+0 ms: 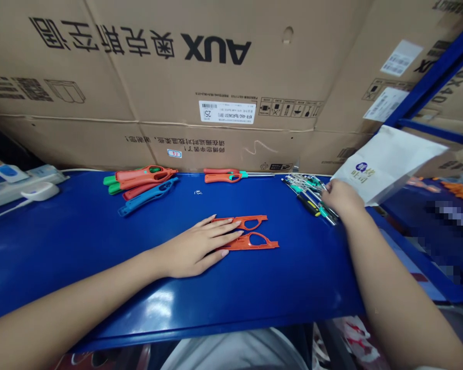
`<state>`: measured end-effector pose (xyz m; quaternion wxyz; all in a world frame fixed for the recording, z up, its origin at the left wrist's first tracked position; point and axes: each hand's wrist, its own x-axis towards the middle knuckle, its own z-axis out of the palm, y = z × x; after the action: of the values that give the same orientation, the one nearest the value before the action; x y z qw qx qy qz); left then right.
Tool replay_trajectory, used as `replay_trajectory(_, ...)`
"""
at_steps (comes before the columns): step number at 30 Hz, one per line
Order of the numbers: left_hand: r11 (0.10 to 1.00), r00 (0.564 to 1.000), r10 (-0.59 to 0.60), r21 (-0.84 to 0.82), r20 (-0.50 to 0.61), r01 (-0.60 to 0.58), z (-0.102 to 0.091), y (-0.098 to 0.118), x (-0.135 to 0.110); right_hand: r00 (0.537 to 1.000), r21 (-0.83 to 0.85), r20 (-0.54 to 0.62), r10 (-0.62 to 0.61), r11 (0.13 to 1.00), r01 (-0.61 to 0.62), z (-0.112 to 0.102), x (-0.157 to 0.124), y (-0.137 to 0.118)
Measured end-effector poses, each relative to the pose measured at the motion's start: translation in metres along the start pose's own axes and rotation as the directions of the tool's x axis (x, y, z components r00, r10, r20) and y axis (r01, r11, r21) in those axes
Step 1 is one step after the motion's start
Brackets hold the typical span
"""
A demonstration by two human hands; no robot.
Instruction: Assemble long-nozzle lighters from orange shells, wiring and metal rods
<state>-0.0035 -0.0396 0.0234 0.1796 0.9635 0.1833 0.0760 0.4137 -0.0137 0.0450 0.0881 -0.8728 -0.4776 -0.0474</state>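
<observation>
Right fingers (327,186) mostly hidden, perhaps touching metal rods (329,218)

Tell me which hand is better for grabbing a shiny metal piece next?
Probably the right hand: it is right at the pile of metal parts, while the left hand lies over the two orange shells, farther away.

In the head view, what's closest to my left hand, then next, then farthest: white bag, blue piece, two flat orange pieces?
1. two flat orange pieces: under the left hand
2. blue piece: beyond it, to the left
3. white bag: far right
</observation>
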Motion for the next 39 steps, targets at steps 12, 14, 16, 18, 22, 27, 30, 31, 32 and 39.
replay_trajectory(12,0.99,0.995,-0.094,0.105,-0.04,0.098,-0.003,-0.014,-0.002,0.89,0.23,-0.38,-0.251,0.907,0.354,-0.008,-0.024,-0.031)
replay_trajectory(14,0.988,0.994,-0.102,0.114,-0.044,0.106,-0.004,-0.015,-0.001,0.851,0.29,-0.457,-0.257,0.862,0.416,-0.01,-0.026,-0.033)
replay_trajectory(16,0.988,0.994,-0.099,0.116,-0.053,0.105,-0.004,-0.015,-0.001,0.832,0.33,-0.493,-0.253,0.831,0.448,-0.01,-0.026,-0.033)
replay_trajectory(18,0.988,0.994,-0.087,0.119,-0.062,0.094,-0.004,-0.016,-0.001,0.843,0.336,-0.475,-0.253,0.833,0.439,-0.011,-0.026,-0.032)
replay_trajectory(22,0.988,0.981,-0.075,0.119,-0.178,0.097,-0.003,-0.011,0.0,0.888,0.37,-0.4,-0.225,0.847,0.381,-0.011,-0.024,-0.031)
replay_trajectory(27,0.998,0.922,-0.067,-0.044,-0.381,0.054,-0.009,0.002,0.028,0.909,0.407,-0.373,-0.187,0.847,0.341,-0.012,-0.021,-0.03)
replay_trajectory(30,0.997,0.926,-0.049,-0.079,-0.373,0.021,-0.017,0.003,0.066,0.908,0.426,-0.382,-0.169,0.84,0.336,-0.014,-0.021,-0.029)
replay_trajectory(31,0.994,0.916,-0.081,-0.102,-0.393,0.044,-0.019,0.0,0.082,0.908,0.432,-0.386,-0.165,0.837,0.336,-0.014,-0.022,-0.029)
replay_trajectory(32,0.991,0.908,-0.107,-0.115,-0.404,0.065,-0.02,-0.003,0.098,0.907,0.438,-0.389,-0.161,0.834,0.335,-0.015,-0.022,-0.029)
replay_trajectory(39,0.959,0.88,-0.279,-0.163,-0.383,0.233,-0.014,-0.035,0.205,0.907,0.46,-0.389,-0.16,0.819,0.342,-0.016,-0.023,-0.03)
